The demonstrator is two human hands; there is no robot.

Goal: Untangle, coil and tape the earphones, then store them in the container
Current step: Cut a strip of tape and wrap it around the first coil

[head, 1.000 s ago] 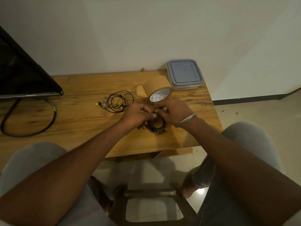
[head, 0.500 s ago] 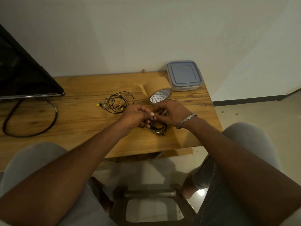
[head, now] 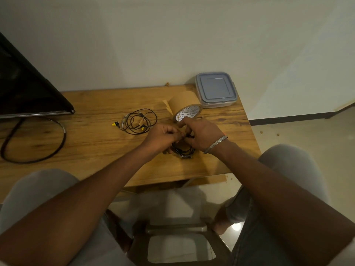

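A coiled black earphone cable point(head: 184, 151) hangs between my hands just above the wooden table point(head: 92, 146). My left hand point(head: 163, 136) and my right hand point(head: 202, 133) meet fingertip to fingertip and both pinch the coil's top. Its lower loop shows below my fingers; the rest is hidden. A second earphone set point(head: 139, 121) with yellow tips lies loosely coiled to the left. Behind my right hand stands a brown tape roll point(head: 185, 107) on edge, a loose flap sticking out. The grey lidded container point(head: 215, 89) sits shut at the table's far right corner.
A dark monitor point(head: 28, 91) stands at the far left, its black cable point(head: 48, 150) looping over the table. The table's right edge drops to a tiled floor. My knees and a stool point(head: 180, 239) sit below the near edge.
Both hands have shifted slightly, my fingers reworking their pinch at the top of the black coil. The tape roll and the other earphones have stayed put.
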